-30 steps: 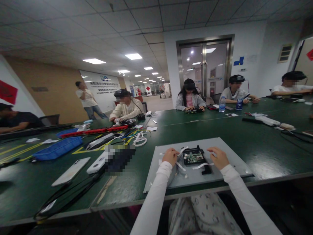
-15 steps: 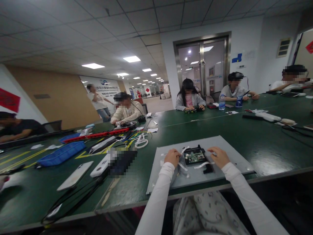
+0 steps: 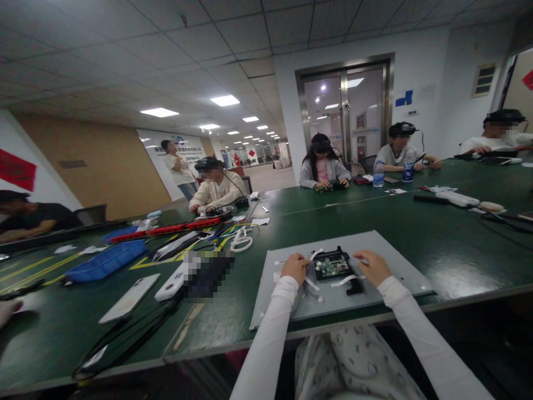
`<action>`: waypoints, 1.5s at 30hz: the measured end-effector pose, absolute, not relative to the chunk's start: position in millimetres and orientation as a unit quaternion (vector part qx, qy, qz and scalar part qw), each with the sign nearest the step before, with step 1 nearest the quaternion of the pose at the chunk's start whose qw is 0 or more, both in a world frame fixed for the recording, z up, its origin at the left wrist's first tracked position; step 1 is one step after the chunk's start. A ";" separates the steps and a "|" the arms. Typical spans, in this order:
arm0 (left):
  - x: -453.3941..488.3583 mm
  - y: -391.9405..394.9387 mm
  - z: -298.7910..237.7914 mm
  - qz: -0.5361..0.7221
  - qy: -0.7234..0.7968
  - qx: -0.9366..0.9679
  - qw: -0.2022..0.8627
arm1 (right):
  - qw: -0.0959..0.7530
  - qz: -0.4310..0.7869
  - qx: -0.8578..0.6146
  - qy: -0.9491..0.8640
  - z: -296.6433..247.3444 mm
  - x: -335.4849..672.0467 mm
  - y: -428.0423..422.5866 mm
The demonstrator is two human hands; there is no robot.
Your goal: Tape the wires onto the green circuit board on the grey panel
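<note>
The left hand (image 3: 295, 269) has its fingers bunched at a white strip (image 3: 315, 255); whether they pinch it, I can't tell from here. Then comes the board (image 3: 333, 266), on the grey panel (image 3: 363, 240). The right hand (image 3: 373, 268), thumb and forefinger parted, hovers beside it. Handling the strip seems in hand, calling next for a light touch.

A green circuit board (image 3: 333, 268) sits face up inside a black frame (image 3: 342, 251), which lies flat near the middle of a gray panel (image 3: 375, 250). Pale strips (image 3: 345, 281) angle out around the frame's left and near sides, and a black piece (image 3: 355, 287) shows by its near right corner. The panel rests flat on the green tabletop (image 3: 233, 311), at its near edge.
</note>
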State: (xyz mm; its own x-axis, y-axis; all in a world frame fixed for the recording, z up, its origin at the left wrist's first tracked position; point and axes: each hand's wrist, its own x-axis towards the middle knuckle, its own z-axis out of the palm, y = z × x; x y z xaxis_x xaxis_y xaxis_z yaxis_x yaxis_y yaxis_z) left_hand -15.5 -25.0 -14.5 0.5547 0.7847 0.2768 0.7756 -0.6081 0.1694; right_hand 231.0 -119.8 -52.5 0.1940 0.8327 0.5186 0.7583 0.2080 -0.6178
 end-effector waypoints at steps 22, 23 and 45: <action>-17.1 -26.7 -8.8 0.181 0.471 0.863 0.005 | 0.451 0.046 -0.626 -0.634 -54.5 231.3 -119.1; -17.1 -26.6 -8.9 0.181 0.472 0.863 0.005 | 0.451 0.048 -0.627 -0.634 -54.4 231.2 -119.3; -20.3 -25.3 -10.4 0.216 0.470 0.856 -0.002 | 0.547 0.218 -0.582 -0.561 -34.9 218.4 -138.0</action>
State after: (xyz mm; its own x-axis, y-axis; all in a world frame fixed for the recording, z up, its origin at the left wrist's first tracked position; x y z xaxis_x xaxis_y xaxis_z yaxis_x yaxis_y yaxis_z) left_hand -20.3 -25.3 -10.4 0.4648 0.8038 0.3713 0.8054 -0.5580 0.2000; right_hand 218.4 -138.0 -34.9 0.2750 0.8911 0.3609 0.4146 0.2287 -0.8808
